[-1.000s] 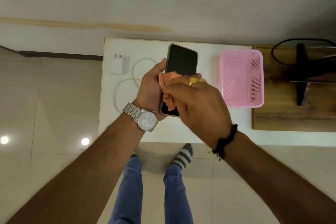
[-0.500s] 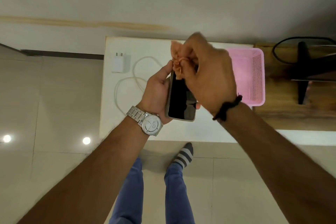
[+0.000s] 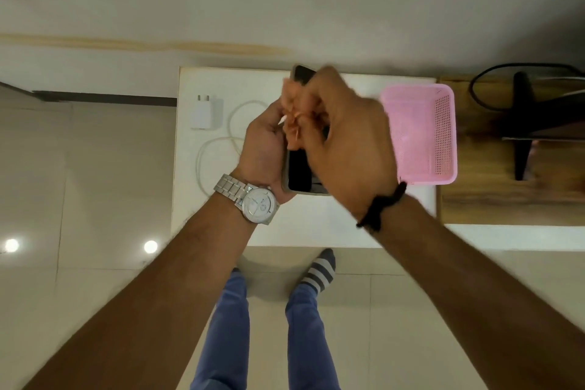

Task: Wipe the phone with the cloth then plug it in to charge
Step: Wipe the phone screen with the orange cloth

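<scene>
Wiping underway: left hand (image 3: 264, 149) grips phone (image 3: 299, 174) above the table (image 3: 316, 225) centre, right hand (image 3: 345, 139) pinches orange cloth (image 3: 292, 117) against its screen; charger (image 3: 202, 112) and cable (image 3: 215, 149) lie unplugged near the far-left corner, so charging remains.

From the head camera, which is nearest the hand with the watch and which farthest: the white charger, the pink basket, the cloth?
Measured from the left hand:
1. Cloth, touching its fingers, gripped by the right hand.
2. Charger, on the table to its left.
3. Basket, far right, beyond the other hand.
</scene>
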